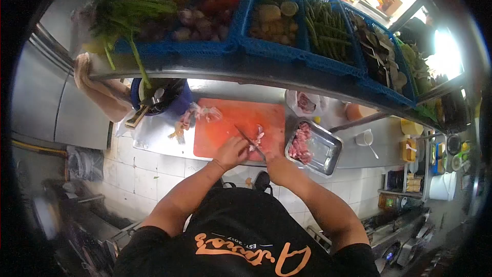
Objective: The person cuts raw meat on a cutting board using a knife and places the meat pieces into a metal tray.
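Nearest, right hand (277, 169) closed firmly around a knife (250, 141) at the handle end, blade slanting away to the left. Left hand (231, 152) just beside the blade, fingers bunched low; impossible to say whether pinching a piece or merely steadying. Best, probably, to curl those fingertips back, knuckles toward the steel, and to cut in short, even strokes. Small pale pink pieces (260, 135) on the orange cutting board (205, 141), right of its middle and close to the blade; likely slippery, so wise to gather strays before each cut. To the right, beside the board, a metal tray (324, 149) with chopped meat (301, 143) along its left side. Toward the board's far left corner, crumpled plastic (207, 114), better well apart from the edge. Farthest, raised, blue crates (195, 48) of vegetables (328, 28).
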The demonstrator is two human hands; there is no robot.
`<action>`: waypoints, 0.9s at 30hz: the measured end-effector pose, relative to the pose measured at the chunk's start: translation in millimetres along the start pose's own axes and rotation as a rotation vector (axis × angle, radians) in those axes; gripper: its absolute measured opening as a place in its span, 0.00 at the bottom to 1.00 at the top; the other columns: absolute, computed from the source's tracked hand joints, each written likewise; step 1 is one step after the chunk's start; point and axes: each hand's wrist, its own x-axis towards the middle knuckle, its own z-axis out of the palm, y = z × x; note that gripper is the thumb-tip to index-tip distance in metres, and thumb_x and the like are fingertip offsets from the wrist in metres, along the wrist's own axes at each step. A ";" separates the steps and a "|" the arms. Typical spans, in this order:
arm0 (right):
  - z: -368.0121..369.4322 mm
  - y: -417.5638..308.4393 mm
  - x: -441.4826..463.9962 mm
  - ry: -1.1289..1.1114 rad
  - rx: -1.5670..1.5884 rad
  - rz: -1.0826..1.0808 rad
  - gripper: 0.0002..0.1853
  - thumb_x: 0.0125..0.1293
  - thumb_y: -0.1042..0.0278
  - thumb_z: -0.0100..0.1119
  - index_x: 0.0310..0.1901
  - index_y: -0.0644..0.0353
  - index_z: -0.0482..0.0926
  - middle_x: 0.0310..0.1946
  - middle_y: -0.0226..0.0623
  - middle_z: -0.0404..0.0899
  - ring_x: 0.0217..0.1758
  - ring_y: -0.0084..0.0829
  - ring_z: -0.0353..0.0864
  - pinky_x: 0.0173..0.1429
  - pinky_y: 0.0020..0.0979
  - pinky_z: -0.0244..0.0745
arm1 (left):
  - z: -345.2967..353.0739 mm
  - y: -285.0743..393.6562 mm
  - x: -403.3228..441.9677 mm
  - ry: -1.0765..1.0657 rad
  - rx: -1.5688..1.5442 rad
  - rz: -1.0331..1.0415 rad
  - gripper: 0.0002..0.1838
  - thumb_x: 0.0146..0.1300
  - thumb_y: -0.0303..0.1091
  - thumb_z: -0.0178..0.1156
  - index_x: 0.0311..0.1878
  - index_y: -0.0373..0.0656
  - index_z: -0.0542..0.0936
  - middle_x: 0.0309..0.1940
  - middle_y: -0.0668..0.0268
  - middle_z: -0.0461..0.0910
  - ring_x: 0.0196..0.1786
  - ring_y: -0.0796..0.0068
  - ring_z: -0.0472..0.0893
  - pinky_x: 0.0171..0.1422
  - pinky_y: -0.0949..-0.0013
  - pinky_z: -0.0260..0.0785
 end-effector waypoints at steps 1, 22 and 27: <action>1.7 -0.2 -2.1 0.001 -0.001 0.046 0.15 0.65 0.71 0.52 0.50 0.72 0.75 0.41 0.61 0.84 0.44 0.57 0.87 0.48 0.55 0.81 | -1.2 2.6 1.3 -0.004 -0.002 -0.021 0.11 0.56 0.32 0.65 0.43 0.45 0.81 0.43 0.59 0.78 0.46 0.52 0.79 0.51 0.54 0.74; -3.2 2.4 -31.2 -0.253 0.091 0.096 0.28 0.61 0.69 0.64 0.58 0.71 0.64 0.41 0.63 0.84 0.46 0.58 0.87 0.45 0.54 0.80 | 9.6 -8.1 0.6 0.022 0.026 0.149 0.10 0.54 0.33 0.67 0.40 0.43 0.80 0.36 0.59 0.79 0.43 0.55 0.80 0.51 0.55 0.74; 29.9 8.6 -8.9 -0.127 0.189 0.064 0.22 0.65 0.70 0.56 0.57 0.71 0.64 0.40 0.64 0.84 0.44 0.60 0.87 0.46 0.56 0.79 | 10.3 -12.5 2.8 0.025 0.027 0.186 0.11 0.53 0.31 0.67 0.40 0.43 0.80 0.36 0.59 0.79 0.43 0.55 0.79 0.49 0.55 0.75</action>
